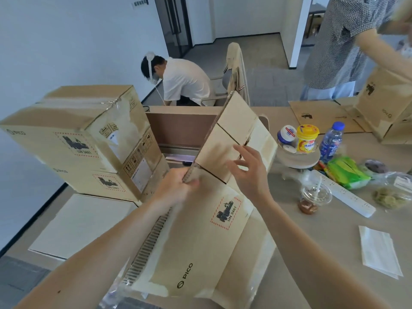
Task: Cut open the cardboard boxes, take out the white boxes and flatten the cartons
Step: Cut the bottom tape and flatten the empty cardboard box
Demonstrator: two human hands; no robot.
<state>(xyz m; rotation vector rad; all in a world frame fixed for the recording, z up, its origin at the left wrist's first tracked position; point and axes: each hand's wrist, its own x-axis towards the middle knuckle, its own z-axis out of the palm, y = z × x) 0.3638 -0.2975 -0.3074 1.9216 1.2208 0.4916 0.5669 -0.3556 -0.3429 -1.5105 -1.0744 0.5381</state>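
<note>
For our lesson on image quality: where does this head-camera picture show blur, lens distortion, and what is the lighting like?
Head view: blur smears the left hand holding the carton edge and the green packet; the wide lens bows the stacked sealed boxes; light is soft and even, shadows faint.

Left hand (178, 186) grips the edge of the flattened tan cardboard carton (200, 241); thumb out of sight. Right hand (249, 172) spread at the raised flap: contact cannot be told. Left of the left hand, label print on stacked brown cardboard boxes (66, 130) too small to read. Far right of the right hand, person in checked shirt (334, 41) cut by top edge; clear plastic bag (388, 199) blurred, clipped by right edge.
</note>
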